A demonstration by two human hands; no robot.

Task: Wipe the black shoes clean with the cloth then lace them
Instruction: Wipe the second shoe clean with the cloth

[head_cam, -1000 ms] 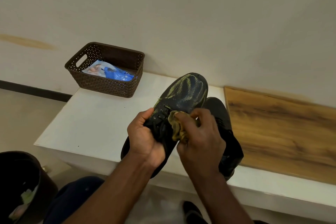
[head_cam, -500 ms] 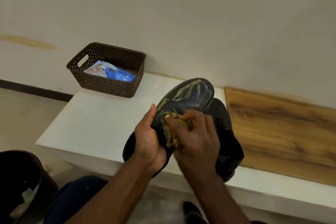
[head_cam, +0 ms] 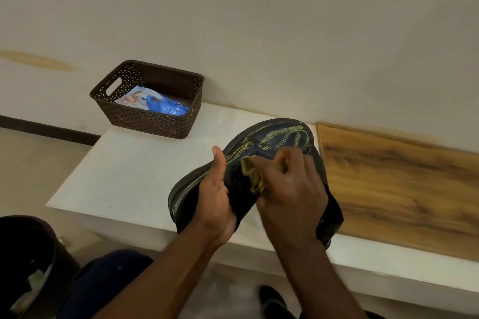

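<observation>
A black shoe with yellow-green streaks (head_cam: pixel 274 137) is held tilted above the white bench, its toe pointing away from me. My left hand (head_cam: pixel 216 198) grips it around the middle from the left side. My right hand (head_cam: pixel 290 186) presses a bunched yellowish cloth (head_cam: pixel 255 176) against the shoe's upper, near the lace area. A second black shoe (head_cam: pixel 333 217) lies on the bench behind and to the right, mostly hidden by my right hand and the held shoe.
A brown perforated basket (head_cam: pixel 153 122) holding a blue and white packet stands at the bench's (head_cam: pixel 129 171) back left. A wooden board (head_cam: pixel 399 184) lies at the right. A dark bin (head_cam: pixel 28 261) sits on the floor at lower left. The wall runs close behind.
The held shoe has tipped lower and rolled, showing more of its side and sole edge. My right hand with the cloth has slid along the upper toward the toe.
</observation>
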